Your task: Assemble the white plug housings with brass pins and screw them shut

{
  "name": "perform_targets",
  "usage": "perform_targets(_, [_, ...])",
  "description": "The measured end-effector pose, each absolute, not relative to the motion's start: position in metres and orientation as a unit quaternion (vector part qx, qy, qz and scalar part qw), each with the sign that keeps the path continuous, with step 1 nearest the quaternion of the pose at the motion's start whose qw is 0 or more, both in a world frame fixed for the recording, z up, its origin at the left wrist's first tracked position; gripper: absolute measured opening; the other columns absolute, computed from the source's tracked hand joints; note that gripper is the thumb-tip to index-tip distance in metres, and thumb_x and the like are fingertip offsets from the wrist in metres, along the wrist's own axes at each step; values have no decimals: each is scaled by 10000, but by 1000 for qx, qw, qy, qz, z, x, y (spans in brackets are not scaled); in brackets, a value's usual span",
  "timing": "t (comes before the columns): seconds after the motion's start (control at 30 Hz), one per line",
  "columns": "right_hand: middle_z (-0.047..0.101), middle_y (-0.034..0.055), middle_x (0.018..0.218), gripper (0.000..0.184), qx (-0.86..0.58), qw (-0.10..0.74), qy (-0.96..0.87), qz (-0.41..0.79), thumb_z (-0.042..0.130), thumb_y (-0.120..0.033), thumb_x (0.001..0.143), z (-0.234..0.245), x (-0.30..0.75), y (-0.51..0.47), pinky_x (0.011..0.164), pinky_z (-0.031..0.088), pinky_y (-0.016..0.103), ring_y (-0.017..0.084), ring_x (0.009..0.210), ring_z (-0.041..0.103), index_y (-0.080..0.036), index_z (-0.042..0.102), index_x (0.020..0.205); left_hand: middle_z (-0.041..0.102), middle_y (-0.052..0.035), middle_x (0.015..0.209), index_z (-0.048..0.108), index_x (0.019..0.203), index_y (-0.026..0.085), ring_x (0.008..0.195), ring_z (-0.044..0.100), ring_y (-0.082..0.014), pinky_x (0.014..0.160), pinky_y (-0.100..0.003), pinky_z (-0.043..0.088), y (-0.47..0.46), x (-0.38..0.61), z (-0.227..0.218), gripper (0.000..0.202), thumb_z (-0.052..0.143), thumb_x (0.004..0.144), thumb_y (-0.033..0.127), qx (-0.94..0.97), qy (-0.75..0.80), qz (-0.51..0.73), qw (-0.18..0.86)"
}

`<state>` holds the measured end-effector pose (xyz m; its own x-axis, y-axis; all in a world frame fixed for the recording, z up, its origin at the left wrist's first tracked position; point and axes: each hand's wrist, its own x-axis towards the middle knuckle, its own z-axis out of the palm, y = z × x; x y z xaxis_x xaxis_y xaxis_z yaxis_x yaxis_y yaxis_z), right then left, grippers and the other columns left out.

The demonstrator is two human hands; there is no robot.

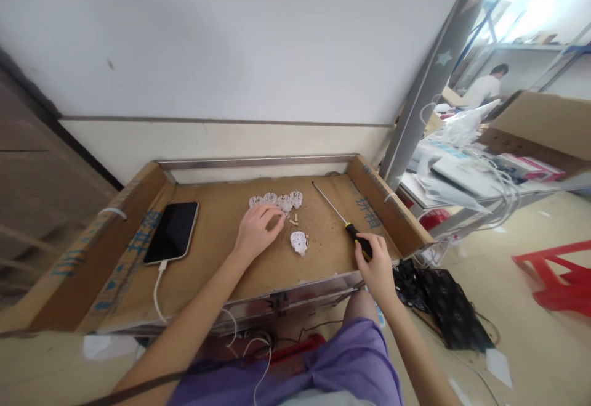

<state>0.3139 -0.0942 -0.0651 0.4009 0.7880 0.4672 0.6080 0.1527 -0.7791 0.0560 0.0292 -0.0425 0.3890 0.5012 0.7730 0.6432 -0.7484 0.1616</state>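
My left hand (259, 227) is over the cardboard, its thumb and forefinger curled together at the near side of a row of white round plug parts (296, 198) with metal pins. Whatever may be between those fingertips is too small to make out. In my right hand (376, 264) is the black and yellow handle of a screwdriver (339, 214), which lies on the cardboard with its shaft pointing away to the left. Between the hands sits a single white plug part (298, 243). Small brass-coloured pieces (293, 222) lie near the row.
A charging phone (170, 233) lies at the left with its white cable running off the front edge. Raised cardboard sides (392, 209) border the worktop. A grey post (434, 79) stands at the right. Beyond it are a cluttered table, a red stool (563, 276) and a seated person.
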Motion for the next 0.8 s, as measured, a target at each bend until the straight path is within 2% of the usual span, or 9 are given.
perform_targets(0.07, [564,123,1018,253,-642,535,-537,114,554,-328,754,-58,311,-88,979,311,539,285,1030,495,-177,630,942,682,-25,889,628,827,205,868,629,-183,798,-327,485,28,55,-40,83,551,849,227,-827,-341,-438,87])
perform_targets(0.13, [558,127,1065,317,-626,541,-536,166,589,-361,729,-48,302,-79,1002,303,530,288,1075,483,-178,625,985,682,-28,902,631,852,209,868,634,-175,799,-319,495,25,57,-36,75,557,849,220,-819,-327,-461,98])
perform_targets(0.23, [610,103,1011,413,-568,535,-547,304,590,-455,743,-30,280,-59,842,482,421,232,925,591,-190,601,1060,679,-38,941,629,913,213,918,634,-175,833,-316,504,19,68,-29,94,576,837,199,-813,-286,-492,123])
perform_targets(0.33, [647,67,935,424,-501,520,-549,422,533,-492,804,-18,258,-36,674,534,312,183,807,637,-204,577,1112,676,-45,950,621,922,211,963,628,-180,851,-319,510,17,82,-28,102,548,852,198,-837,-249,-470,127])
perform_targets(0.53, [607,46,913,238,-465,526,-524,481,558,-314,876,-14,240,-5,593,496,229,111,732,587,-126,567,1021,664,-81,911,589,868,166,865,633,-179,767,-303,527,26,88,-32,84,505,859,169,-853,-236,-449,121])
perform_targets(0.8, [598,29,897,218,-457,477,-534,528,582,-247,874,-4,242,14,605,487,225,96,710,564,-127,577,1056,662,-70,868,598,817,168,820,623,-193,737,-309,502,37,83,-20,91,514,846,187,-867,-270,-395,137])
